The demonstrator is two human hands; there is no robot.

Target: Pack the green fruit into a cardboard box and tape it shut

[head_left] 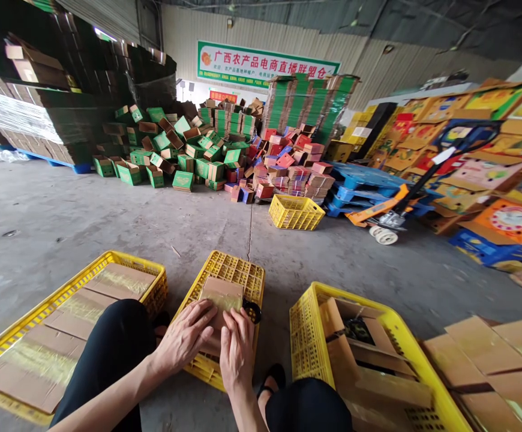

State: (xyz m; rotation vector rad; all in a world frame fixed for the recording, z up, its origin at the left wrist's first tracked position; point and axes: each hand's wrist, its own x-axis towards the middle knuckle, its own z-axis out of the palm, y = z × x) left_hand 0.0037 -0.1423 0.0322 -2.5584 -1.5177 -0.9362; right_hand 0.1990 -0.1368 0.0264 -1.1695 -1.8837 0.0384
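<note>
A cardboard box (225,289) with shiny yellowish tape across its top lies on an upturned yellow crate (236,266) between my knees. My left hand (188,331) rests on the near left part of the box, fingers stretched out over the tape. On the near right part lies my right hand (237,348), its fingers extended forward and its thumb apart. A black round object (252,311), perhaps part of a tape dispenser, sits at the box's right side beside my right fingertips; what it joins to is hidden. The hands cover the box's near side.
A yellow crate (159,277) of taped boxes stands left. To the right, another crate (308,324) holds open boxes, with more cartons (481,348) beyond. Ahead are a yellow crate (294,213), a pallet jack (391,219), blue pallets (364,177) and piled green boxes (182,180).
</note>
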